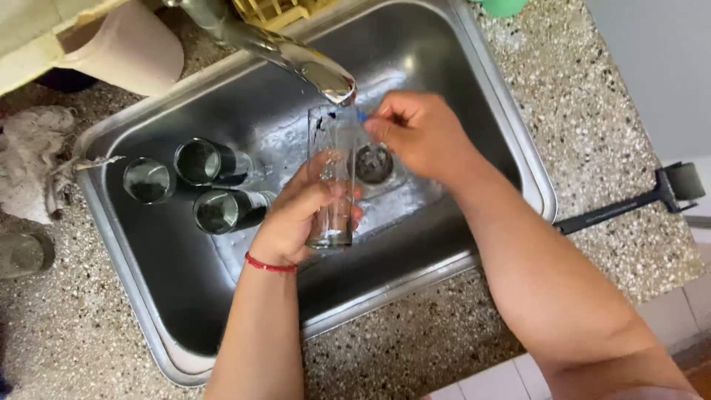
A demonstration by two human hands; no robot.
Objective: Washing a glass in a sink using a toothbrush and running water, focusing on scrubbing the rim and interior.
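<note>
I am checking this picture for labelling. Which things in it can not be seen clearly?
- Head view: what the right hand pinches at the glass rim, hidden by fingers; only a blue bit shows.
- Yellow rack, cut by the top edge.
- Green object, cut by the top edge.
- Water flow from tap: unclear.

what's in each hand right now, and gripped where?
Left hand wraps the lower body of a tall clear drinking glass under the steel faucet. Right hand pinches something small and blue at the glass rim; what it is cannot be told.
</note>
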